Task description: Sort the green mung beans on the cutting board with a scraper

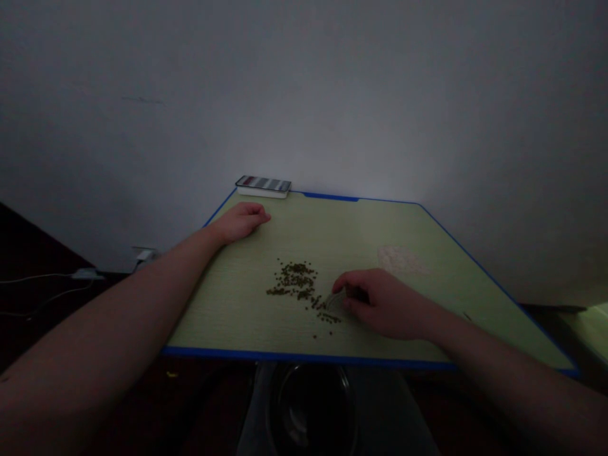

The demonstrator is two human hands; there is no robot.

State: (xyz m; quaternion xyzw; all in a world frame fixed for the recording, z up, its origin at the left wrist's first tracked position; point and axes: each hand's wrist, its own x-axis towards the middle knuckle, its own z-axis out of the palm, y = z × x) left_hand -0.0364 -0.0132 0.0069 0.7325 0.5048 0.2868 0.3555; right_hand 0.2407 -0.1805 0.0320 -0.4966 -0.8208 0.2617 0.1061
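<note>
Small greenish-brown beans or pellets (pixel 294 278) lie in a loose scatter on the pale green tabletop (pixel 228 316). To the right of the scatter, my right hand (pixel 380 301) is closed with its thumb and fingers curled round a small pale, see-through piece (pixel 335 301). The lower edge of that piece touches the tabletop beside the nearest beans; its exact kind is unclear in the dim light. Farther back on the left, my left hand (pixel 242 221) rests on the table, its fingers curled together and nothing visible in them.
A flat white box with a striped dark top (pixel 263 185) stands at the back left corner. Pale grains (pixel 401 259) form a patch on the right. Below the table's blue front edge (pixel 304 358) is a round, dark bowl (pixel 311 411). Cables (pixel 85 274) run at the far left.
</note>
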